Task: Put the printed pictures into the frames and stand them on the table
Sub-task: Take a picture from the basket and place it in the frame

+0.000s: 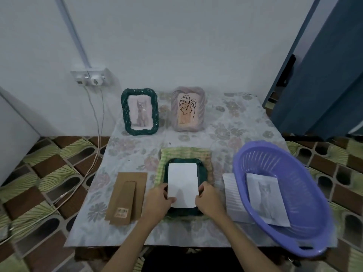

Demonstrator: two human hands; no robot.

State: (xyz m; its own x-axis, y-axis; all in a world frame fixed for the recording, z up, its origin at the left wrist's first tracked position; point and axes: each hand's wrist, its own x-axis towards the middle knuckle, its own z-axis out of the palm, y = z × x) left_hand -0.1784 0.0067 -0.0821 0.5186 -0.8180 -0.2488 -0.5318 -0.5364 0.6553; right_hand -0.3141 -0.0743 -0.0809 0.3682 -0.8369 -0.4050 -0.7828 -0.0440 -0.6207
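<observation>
A dark green woven frame [201, 169] lies face down on a light green woven frame [186, 153] in the middle of the table. A white print [182, 183], blank side up, rests in the dark frame's opening. My left hand [158, 202] pinches its lower left edge and my right hand [209, 201] holds its lower right edge. A brown cardboard frame back [126, 197] with a stand flap lies to the left. Two filled frames stand at the back: a dark green frame [139, 111] with a cat picture and a pinkish frame [189, 108] with a leaf drawing.
A purple plastic basket [284, 195] at the right holds a cat print [268, 199] and overhangs the table's front right corner. A white sheet [232, 195] lies partly under it. Cables [96, 134] hang from a wall socket at the left. A blue door [322, 75] stands at the right.
</observation>
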